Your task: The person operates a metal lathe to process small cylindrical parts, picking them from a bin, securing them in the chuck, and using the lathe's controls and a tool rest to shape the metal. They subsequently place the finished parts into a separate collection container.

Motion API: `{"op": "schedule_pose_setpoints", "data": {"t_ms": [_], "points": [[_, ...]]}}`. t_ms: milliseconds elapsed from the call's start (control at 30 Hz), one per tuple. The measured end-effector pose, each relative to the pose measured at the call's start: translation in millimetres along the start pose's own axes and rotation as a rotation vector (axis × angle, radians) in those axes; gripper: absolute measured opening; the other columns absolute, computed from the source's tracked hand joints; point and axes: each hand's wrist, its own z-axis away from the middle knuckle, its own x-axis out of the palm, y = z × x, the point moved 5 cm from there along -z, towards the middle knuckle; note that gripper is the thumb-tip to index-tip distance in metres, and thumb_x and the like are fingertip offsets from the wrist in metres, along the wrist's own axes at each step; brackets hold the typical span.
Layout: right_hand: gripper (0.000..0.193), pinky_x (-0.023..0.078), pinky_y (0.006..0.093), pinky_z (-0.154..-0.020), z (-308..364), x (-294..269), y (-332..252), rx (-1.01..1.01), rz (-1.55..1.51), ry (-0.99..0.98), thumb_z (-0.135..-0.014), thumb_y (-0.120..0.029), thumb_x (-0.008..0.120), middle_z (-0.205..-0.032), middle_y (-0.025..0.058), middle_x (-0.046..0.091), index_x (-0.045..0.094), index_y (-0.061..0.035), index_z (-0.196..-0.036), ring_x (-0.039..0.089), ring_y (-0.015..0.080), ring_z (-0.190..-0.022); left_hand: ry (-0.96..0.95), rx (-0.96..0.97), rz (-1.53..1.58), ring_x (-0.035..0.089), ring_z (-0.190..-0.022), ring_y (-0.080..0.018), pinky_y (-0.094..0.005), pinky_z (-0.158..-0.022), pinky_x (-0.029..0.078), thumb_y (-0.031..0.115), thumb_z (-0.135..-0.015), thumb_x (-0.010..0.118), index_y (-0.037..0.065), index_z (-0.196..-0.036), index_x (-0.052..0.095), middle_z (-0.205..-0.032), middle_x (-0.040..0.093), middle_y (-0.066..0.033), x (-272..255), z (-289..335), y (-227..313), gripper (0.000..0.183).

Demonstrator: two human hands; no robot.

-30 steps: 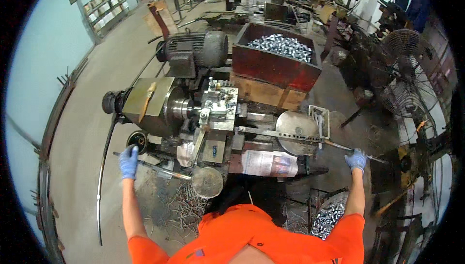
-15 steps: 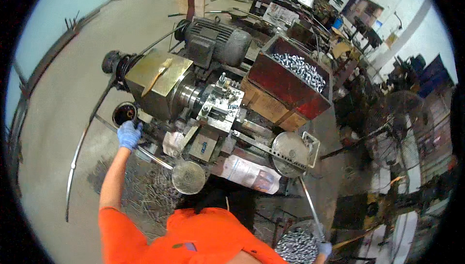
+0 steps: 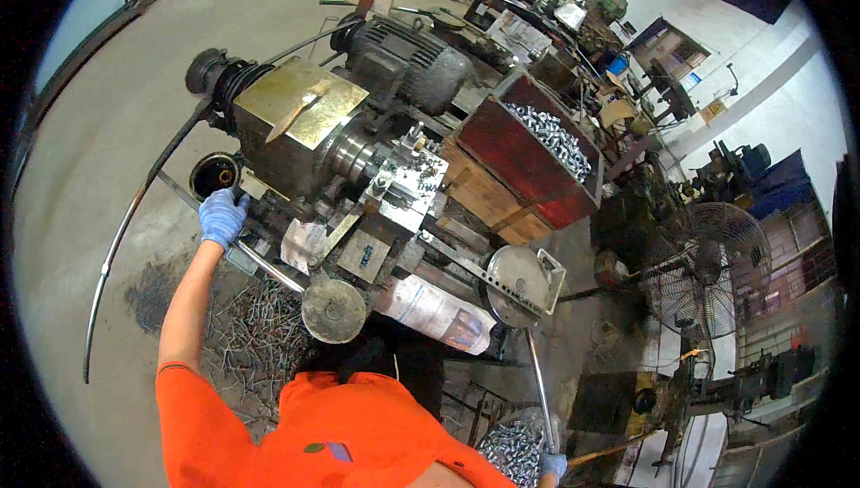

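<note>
My left hand [image 3: 222, 217], in a blue glove, is closed at the near side of a round dark cup-shaped part [image 3: 215, 174] on the machine; what its fingers grip is hidden. A lathe-like machine [image 3: 296, 134] with a bright spindle [image 3: 354, 155] stands before me. Small dark pieces lie on its metal block [image 3: 417, 188]. Low on the right, my gloved right hand [image 3: 554, 466] is closed around the lower end of a long metal lever [image 3: 539, 376], which runs down from beside a round plate [image 3: 515, 284]. A container of shiny metal pieces [image 3: 512, 454] sits beside that hand.
Behind the block, a red bin [image 3: 524, 161] of metal pieces stands on a wooden crate [image 3: 488, 192]. An electric motor [image 3: 408, 62] lies beyond the machine. A round pad [image 3: 333, 310] projects toward me. Metal scraps [image 3: 255, 336] litter the floor. A large fan [image 3: 708, 264] stands right.
The whole view has shifted and tilted, showing more of the fan and right wall. Both hands keep their places, the left by the cup-shaped part, the right on the lever.
</note>
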Motion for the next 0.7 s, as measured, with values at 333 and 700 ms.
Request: {"op": "schedule_pose_setpoints", "data": {"t_ms": [333,700], "points": [[0.059,0.049,0.0431,-0.075,-16.4,25.8,14.6,-0.054,0.012,0.007,-0.062,-0.052,0.068,-0.086,0.0258,0.063,0.066,0.0024,-0.085,0.061,0.038,-0.09,-0.011,-0.01,0.017,0.061,-0.078,-0.0323,-0.0424,-0.071,0.048,0.036,-0.078,0.06,0.007,-0.082,0.066,-0.079,0.064,-0.0158,-2.6,0.2,0.2,0.03],[0.059,0.05,0.0432,-0.077,4.8,8.7,4.0,-0.052,0.034,0.0,-0.066,-0.054,0.065,-0.085,0.0266,0.063,0.066,0.0028,-0.082,0.062,0.0376,-0.088,0.008,0.018,0.008,0.061,-0.08,-0.032,-0.0424,-0.071,0.048,0.036,-0.078,0.06,0.008,-0.083,0.066,-0.082,0.064,-0.0157,0.1,-0.2,-3.2,0.029]]}}
